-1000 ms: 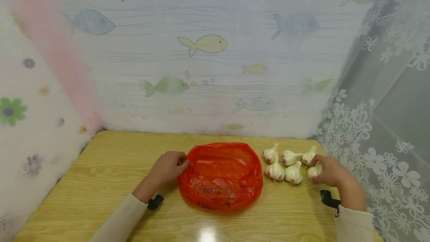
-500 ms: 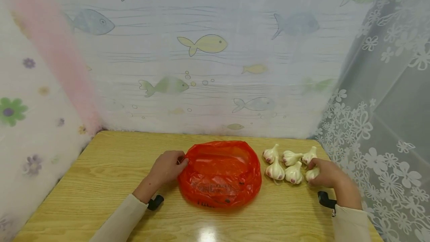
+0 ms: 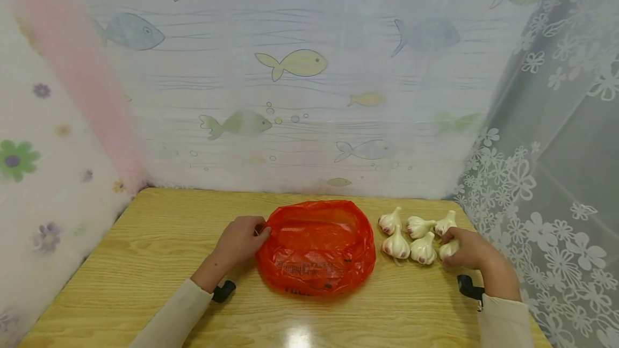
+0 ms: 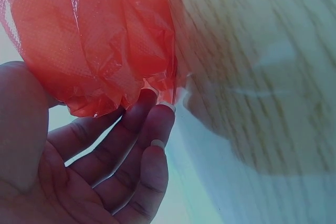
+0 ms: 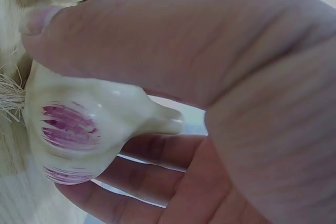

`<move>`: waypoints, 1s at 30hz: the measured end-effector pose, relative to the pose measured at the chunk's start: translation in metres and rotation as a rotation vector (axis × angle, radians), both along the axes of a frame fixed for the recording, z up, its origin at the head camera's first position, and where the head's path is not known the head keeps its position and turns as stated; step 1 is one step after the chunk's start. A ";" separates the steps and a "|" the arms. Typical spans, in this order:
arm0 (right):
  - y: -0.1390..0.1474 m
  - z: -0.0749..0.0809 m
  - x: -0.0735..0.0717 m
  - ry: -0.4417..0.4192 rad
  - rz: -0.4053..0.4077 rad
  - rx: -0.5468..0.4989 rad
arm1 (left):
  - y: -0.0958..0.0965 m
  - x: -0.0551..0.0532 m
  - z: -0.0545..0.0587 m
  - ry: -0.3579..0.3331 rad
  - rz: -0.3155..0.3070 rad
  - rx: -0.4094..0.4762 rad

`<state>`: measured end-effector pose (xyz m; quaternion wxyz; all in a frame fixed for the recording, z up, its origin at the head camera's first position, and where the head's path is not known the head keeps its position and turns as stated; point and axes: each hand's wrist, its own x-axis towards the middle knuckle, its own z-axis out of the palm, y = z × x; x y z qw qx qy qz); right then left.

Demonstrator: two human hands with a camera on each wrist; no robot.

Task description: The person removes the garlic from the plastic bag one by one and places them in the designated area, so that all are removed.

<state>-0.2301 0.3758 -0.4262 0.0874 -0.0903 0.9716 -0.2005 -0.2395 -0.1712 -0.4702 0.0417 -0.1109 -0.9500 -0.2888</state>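
An open red plastic bag (image 3: 314, 240) with dark printing lies mid-table, its mouth spread wide. My left hand (image 3: 240, 240) pinches the bag's left rim between thumb and fingers; the left wrist view shows the crumpled red film (image 4: 100, 40) against the fingertips. On the right, my right hand (image 3: 474, 251) grips a garlic bulb (image 3: 449, 250) at the near right end of a group. In the right wrist view the thumb lies over this purple-streaked bulb (image 5: 79, 124), fingers curve under it, and its roots face the table.
Several other garlic bulbs (image 3: 423, 248) stand and lie close together between the bag and my right hand. The wooden table (image 3: 169, 240) ends at a fish-patterned curtain (image 3: 300, 138) behind; a white-flowered sheer curtain (image 3: 556, 203) hangs at the right.
My right hand has shifted slightly left with the garlic bulb, closer to the other bulbs. The bag's rim has moved a little, while my left hand has stayed nearly still.
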 end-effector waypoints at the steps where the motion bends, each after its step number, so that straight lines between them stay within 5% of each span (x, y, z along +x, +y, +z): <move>1: 0.000 0.001 0.000 -0.002 -0.003 -0.002 | 0.000 0.000 0.000 0.002 -0.001 -0.002; 13: -0.003 0.019 0.009 0.003 -0.055 0.027 | 0.002 0.001 0.002 -0.003 0.000 0.003; 30: -0.030 0.039 0.016 0.285 -0.044 0.058 | -0.008 0.003 0.016 -0.036 -0.003 0.057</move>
